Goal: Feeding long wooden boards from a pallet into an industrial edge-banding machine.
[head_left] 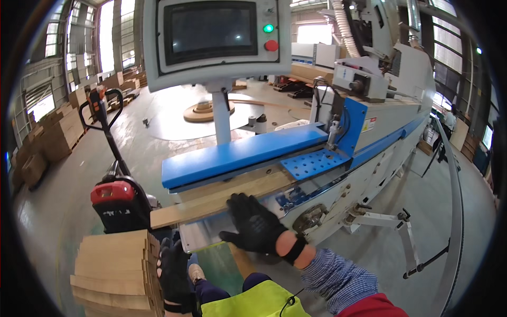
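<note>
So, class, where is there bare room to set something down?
Bare floor lies between the cartons and pallet truck. Some metal ledge is bare below the plank, left of the right hand. It's crowded around the left hand, beside the stacked boards.

Near nine o'clock, a pallet truck (119, 212) with a red cover (112, 192) is parked; farther behind, brown boxes (59, 136) are stacked. Near eleven o'clock, a dark screen (210, 33) is mounted beside a lit green button (268, 28) and a red button (271, 45). Below these, a brown coil (196, 114) is laid. Toward three o'clock, another person (449, 120) is seen.
</note>
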Motion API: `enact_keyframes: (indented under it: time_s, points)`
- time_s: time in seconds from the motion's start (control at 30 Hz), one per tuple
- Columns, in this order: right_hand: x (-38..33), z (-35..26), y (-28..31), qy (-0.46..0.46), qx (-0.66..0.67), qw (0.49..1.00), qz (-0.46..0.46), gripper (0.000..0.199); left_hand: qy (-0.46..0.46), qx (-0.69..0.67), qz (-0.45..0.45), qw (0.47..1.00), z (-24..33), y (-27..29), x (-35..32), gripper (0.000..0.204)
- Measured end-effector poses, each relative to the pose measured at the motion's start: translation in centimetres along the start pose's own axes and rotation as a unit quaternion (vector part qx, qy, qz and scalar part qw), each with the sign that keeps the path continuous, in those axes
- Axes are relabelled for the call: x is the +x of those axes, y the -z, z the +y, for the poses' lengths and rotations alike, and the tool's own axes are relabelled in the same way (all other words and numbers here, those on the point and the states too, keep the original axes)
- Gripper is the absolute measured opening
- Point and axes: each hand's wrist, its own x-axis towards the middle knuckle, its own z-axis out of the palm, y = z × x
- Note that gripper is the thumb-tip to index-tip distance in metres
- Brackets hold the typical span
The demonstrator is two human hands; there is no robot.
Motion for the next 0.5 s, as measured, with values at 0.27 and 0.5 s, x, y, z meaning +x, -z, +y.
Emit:
enact_keyframes:
  time_s: [0.27, 0.5]
  points:
    - [-4.2, 11.7, 0.0, 0.018, -0.153, 0.987, 0.054, 0.06, 0.01, 0.311, -0.086, 0.946, 6.2, 9.2, -8.8, 0.047]
    - [-4.7, 19.7, 2.6, -0.227, -0.162, 0.96, -0.023, 0.03, 0.068, 0.014, 0.206, 0.976, 10.6, 15.2, -15.2, 0.036]
